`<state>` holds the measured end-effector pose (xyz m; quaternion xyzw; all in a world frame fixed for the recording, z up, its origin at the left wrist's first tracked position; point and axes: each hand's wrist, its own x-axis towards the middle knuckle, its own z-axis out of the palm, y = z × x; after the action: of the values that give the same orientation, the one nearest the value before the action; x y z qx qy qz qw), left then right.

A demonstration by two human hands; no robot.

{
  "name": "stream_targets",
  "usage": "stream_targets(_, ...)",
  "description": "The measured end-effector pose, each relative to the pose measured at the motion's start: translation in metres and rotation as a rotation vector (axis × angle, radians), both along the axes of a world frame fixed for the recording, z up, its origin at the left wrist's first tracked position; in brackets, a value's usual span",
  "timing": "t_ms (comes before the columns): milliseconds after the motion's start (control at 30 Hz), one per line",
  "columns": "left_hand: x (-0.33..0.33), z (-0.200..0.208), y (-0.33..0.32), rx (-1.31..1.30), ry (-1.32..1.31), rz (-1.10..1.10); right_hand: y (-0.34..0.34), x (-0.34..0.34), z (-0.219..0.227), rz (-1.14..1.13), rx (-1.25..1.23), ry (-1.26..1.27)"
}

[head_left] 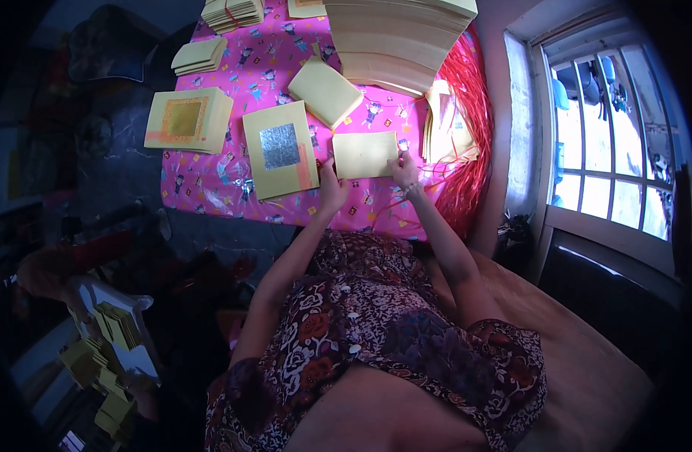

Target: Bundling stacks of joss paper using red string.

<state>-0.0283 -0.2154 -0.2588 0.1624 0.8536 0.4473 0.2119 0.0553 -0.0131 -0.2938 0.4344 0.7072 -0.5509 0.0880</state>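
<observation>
A small block of plain yellow paper (365, 155) lies on the pink patterned tablecloth in front of me, perhaps folded sheets. My left hand (331, 188) grips its left edge near the lower corner. At its right edge my right hand (405, 172) closes on the paper with thumb and fingers. Just left of my left hand is a larger yellow pile with a silver foil square (280, 146) on top. Another plain yellow paper block (325, 92) lies tilted behind the one I hold. How thick the held block is, I cannot tell.
A tall stack of yellow paper (398, 45) stands at the back. Red plastic strands (474, 98) hang at the table's right edge, beside loose yellow sheets (447, 128). At left sits a pile with a gold foil square (186, 120). A barred window (609, 135) is at far right.
</observation>
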Motion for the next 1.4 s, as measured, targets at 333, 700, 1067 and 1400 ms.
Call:
stream_targets(333,0.002,0.012,0.0,-0.063,0.047,-0.052,-0.014,-0.004,0.018,-0.064,0.199,0.022)
stream_targets(700,-0.001,0.038,0.003,-0.218,0.161,-0.289,-0.022,-0.019,0.047,-0.105,0.237,-0.079)
stream_targets(1067,-0.006,0.028,0.018,-0.302,0.335,-0.545,-0.026,-0.018,0.047,-0.073,0.309,-0.066)
stream_targets(1400,-0.007,0.025,0.031,-0.352,0.306,-0.499,-0.018,-0.01,0.053,0.243,0.641,0.066)
